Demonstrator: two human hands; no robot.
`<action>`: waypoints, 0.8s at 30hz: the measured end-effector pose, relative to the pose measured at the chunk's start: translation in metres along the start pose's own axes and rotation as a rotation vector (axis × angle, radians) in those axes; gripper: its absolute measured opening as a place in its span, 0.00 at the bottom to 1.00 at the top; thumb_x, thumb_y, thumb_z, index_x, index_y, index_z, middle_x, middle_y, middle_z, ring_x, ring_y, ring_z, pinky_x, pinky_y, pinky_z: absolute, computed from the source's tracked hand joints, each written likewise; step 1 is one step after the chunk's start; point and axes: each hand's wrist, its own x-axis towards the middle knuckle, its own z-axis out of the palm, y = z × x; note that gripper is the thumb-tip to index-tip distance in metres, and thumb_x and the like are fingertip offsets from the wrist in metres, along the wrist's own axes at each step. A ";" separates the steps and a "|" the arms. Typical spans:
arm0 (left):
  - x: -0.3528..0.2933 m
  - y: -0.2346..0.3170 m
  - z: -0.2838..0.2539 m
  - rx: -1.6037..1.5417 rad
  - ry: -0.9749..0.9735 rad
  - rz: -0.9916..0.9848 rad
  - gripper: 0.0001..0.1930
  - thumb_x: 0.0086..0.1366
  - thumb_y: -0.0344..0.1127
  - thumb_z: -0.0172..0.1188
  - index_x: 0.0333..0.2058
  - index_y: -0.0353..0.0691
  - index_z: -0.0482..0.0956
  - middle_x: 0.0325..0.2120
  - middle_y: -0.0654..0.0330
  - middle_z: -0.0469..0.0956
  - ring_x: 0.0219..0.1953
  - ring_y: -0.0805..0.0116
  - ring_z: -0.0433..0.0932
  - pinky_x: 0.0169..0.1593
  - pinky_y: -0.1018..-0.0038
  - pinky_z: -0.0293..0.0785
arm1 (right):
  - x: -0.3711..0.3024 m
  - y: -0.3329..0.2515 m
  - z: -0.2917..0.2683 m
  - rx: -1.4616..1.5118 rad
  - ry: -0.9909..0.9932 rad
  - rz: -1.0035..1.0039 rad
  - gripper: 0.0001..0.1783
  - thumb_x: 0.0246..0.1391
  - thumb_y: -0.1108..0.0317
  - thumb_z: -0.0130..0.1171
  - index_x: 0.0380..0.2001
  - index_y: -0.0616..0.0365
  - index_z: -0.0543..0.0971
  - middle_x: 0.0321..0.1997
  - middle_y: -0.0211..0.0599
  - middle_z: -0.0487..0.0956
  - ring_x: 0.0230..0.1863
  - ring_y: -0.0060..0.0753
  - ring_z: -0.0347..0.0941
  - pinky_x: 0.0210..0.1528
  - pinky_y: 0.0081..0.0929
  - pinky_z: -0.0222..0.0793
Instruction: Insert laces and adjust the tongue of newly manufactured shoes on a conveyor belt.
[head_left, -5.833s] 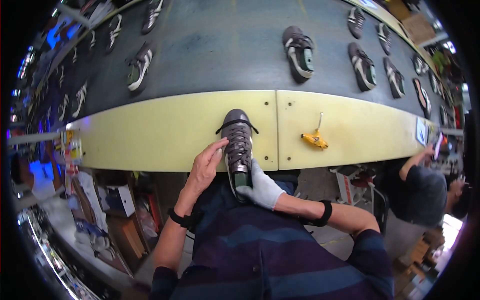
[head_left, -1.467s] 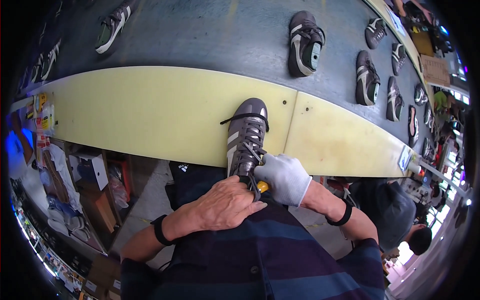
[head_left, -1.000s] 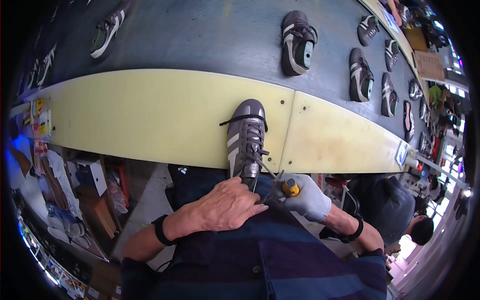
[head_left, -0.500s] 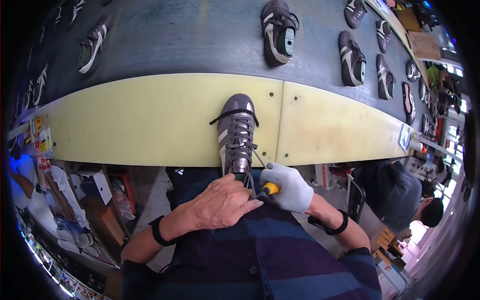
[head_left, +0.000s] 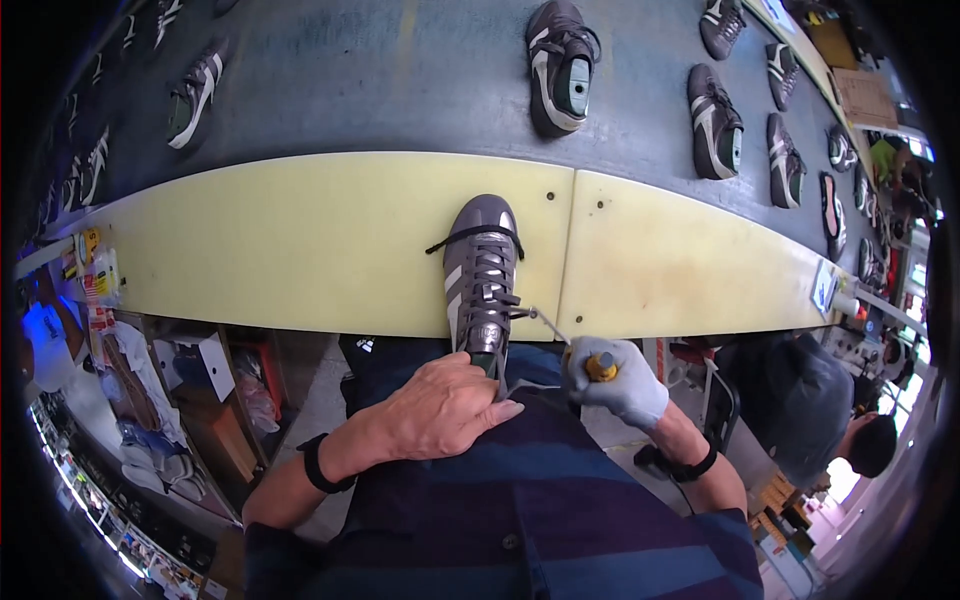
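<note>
Your grey lace-up sneaker (head_left: 484, 218) lies toe-away on the pale yellow surface (head_left: 300, 240), its heel end overhanging the near edge. Your bare left hand (head_left: 445, 405) is curled around that heel end, fingertips partly hidden. Your gloved right hand (head_left: 615, 380) grips a yellow-handled tool (head_left: 602, 366); its thin metal shaft points toward the laces (head_left: 490, 270), but contact is too small to judge. Expect a light shoe, weightier if the green insert (head_left: 483, 362) in its opening is solid. The upper should be supple and the smooth toe slippery, so hold by the heel and stiffer sole edge; the shaft could snag the laces.
</note>
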 end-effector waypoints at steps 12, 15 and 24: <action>-0.015 -0.003 0.010 -0.057 0.215 0.119 0.14 0.73 0.39 0.62 0.30 0.35 0.80 0.25 0.56 0.75 0.30 0.56 0.73 0.42 0.62 0.68 | 0.054 -0.042 0.042 -1.292 -0.193 -0.339 0.09 0.44 0.70 0.68 0.31 0.53 0.81 0.32 0.46 0.77 0.35 0.56 0.79 0.39 0.49 0.74; -0.019 -0.005 0.011 -0.037 0.174 0.097 0.13 0.70 0.37 0.63 0.32 0.31 0.79 0.29 0.53 0.78 0.33 0.55 0.75 0.43 0.62 0.68 | 0.055 -0.042 0.042 -1.287 -0.223 -0.315 0.10 0.44 0.67 0.69 0.31 0.54 0.80 0.33 0.47 0.79 0.36 0.57 0.80 0.38 0.48 0.74; -0.019 -0.009 0.012 0.004 0.124 0.068 0.15 0.72 0.39 0.62 0.27 0.36 0.79 0.23 0.53 0.74 0.29 0.52 0.73 0.40 0.59 0.68 | -0.004 -0.054 0.028 -0.311 -0.120 0.095 0.10 0.41 0.78 0.64 0.25 0.57 0.72 0.28 0.26 0.72 0.32 0.19 0.68 0.36 0.25 0.67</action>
